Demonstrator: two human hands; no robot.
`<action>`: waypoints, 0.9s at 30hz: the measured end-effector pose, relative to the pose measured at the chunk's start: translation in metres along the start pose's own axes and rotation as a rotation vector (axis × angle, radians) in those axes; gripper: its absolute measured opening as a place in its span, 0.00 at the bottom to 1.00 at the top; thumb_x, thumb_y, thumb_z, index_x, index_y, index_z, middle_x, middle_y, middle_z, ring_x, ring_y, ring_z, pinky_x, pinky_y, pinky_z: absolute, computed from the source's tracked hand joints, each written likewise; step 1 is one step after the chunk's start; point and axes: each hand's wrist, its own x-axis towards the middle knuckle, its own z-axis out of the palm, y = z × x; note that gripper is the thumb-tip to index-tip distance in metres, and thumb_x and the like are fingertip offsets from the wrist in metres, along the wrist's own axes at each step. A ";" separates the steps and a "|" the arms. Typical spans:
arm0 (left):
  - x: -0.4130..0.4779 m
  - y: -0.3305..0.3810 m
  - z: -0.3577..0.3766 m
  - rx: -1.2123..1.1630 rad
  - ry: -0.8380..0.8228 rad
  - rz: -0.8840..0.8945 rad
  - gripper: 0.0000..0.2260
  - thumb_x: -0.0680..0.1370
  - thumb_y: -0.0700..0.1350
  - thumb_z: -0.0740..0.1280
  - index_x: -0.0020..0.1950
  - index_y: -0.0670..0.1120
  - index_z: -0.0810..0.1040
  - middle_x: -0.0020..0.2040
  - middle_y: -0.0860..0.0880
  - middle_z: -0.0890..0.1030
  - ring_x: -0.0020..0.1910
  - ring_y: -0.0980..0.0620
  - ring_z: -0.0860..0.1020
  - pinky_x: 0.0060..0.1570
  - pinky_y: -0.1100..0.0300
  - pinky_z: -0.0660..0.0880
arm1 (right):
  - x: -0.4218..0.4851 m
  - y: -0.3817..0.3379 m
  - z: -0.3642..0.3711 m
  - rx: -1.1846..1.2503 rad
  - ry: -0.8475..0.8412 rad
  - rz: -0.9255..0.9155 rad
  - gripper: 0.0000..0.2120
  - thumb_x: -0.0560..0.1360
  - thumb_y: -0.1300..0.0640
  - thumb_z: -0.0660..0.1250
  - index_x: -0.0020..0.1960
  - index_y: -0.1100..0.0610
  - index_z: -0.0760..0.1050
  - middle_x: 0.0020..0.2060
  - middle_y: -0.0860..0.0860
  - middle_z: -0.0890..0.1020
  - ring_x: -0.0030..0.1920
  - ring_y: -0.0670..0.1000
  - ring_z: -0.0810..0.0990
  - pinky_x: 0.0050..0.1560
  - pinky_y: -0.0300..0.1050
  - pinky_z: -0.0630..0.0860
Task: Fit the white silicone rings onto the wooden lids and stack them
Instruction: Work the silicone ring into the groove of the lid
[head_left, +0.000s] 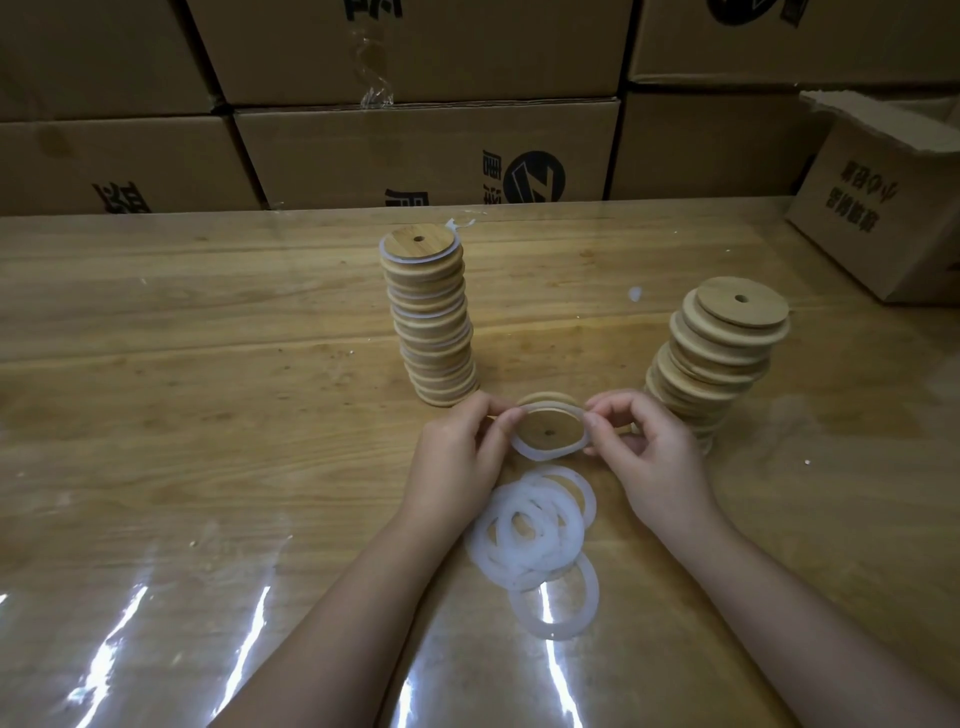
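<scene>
Logo-printed cartons (426, 156) behind wooden lids (428, 317)

rings (535, 525): translucent white | lids (430, 317): tan wood grain | boxes (426, 150): brown, black print

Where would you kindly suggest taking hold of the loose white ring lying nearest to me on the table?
Pinch its near arc, coming down from above on your side. The ring lies flat and its far edge meets the pile of rings, so only the near half is free. A fingertip placed in its open middle can pinch the thin band against the thumb.
</scene>
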 end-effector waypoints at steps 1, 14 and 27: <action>0.000 0.000 0.000 -0.010 -0.004 -0.014 0.05 0.77 0.45 0.67 0.47 0.45 0.80 0.39 0.52 0.83 0.38 0.55 0.80 0.41 0.49 0.78 | 0.000 0.000 0.000 -0.005 -0.006 -0.002 0.09 0.73 0.64 0.68 0.41 0.50 0.75 0.43 0.47 0.80 0.37 0.47 0.81 0.40 0.44 0.80; 0.004 0.003 -0.005 -0.167 -0.091 -0.201 0.06 0.77 0.46 0.67 0.42 0.46 0.78 0.36 0.46 0.81 0.34 0.51 0.77 0.41 0.48 0.76 | -0.001 0.001 0.001 -0.176 -0.023 -0.170 0.09 0.71 0.68 0.68 0.42 0.55 0.74 0.42 0.47 0.78 0.43 0.45 0.77 0.39 0.33 0.75; 0.001 0.009 -0.002 -0.044 -0.097 0.176 0.09 0.75 0.45 0.68 0.55 0.49 0.80 0.49 0.56 0.80 0.51 0.59 0.77 0.53 0.65 0.71 | 0.000 0.001 0.001 -0.116 -0.095 -0.130 0.11 0.72 0.67 0.68 0.45 0.51 0.74 0.45 0.47 0.79 0.42 0.45 0.79 0.40 0.34 0.76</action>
